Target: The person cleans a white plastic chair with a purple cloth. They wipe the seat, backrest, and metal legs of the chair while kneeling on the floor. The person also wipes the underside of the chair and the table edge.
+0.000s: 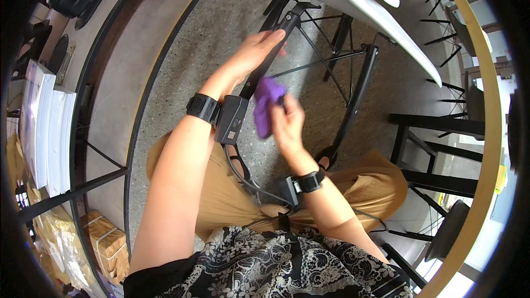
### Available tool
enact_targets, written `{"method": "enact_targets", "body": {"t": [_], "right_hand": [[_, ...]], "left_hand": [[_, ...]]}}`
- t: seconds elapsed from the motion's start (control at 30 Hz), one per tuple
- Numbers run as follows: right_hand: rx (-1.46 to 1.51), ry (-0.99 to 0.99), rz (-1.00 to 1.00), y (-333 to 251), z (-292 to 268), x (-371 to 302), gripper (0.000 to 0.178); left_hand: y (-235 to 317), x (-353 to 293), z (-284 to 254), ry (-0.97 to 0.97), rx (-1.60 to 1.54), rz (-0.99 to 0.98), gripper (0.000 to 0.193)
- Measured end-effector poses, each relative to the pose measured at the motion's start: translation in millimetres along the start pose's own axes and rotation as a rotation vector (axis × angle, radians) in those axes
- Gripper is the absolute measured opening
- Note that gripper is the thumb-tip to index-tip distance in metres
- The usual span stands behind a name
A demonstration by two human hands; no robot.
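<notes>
A chair with a white seat shell (353, 5) stands in front of me, its dark legs and thin black cross rods showing below the seat. My left hand (255, 52) is wrapped round the upper part of the nearest chair leg (275, 49), close under the seat bracket. Lower on that same leg, my right hand (288, 124) grips a purple cloth (266, 105), which is bunched up against or just beside the leg. Black straps with small boxes sit on both my wrists.
A metal-framed shelf (149, 49) with stacked white packs (49, 127) stands at the left. Below it lies a strapped brown bundle (107, 240). A dark stool or table frame (436, 154) and a curved wooden edge (488, 105) are on the right. A cable (254, 187) hangs between my arms.
</notes>
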State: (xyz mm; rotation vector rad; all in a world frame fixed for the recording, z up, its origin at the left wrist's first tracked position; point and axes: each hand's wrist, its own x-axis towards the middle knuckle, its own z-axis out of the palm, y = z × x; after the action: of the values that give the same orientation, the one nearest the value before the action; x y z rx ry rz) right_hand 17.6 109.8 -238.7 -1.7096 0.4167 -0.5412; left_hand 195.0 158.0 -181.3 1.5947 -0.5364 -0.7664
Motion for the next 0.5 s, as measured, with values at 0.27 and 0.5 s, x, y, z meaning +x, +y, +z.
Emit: {"method": "enact_targets", "body": {"t": [0.27, 0.5], "right_hand": [[-0.847, 0.154, -0.527, -82.4, -7.8, 106.4, 0.047], [-0.911, -0.088, -0.628, -58.7, -2.7, 76.6, 0.042]], "left_hand": [[-9.0, -7.5, 15.8, 0.108, -0.12, 0.106, 0.042], [-82.6, -28.7, 26.7, 0.286, -0.017, 0.237, 0.056]]}}
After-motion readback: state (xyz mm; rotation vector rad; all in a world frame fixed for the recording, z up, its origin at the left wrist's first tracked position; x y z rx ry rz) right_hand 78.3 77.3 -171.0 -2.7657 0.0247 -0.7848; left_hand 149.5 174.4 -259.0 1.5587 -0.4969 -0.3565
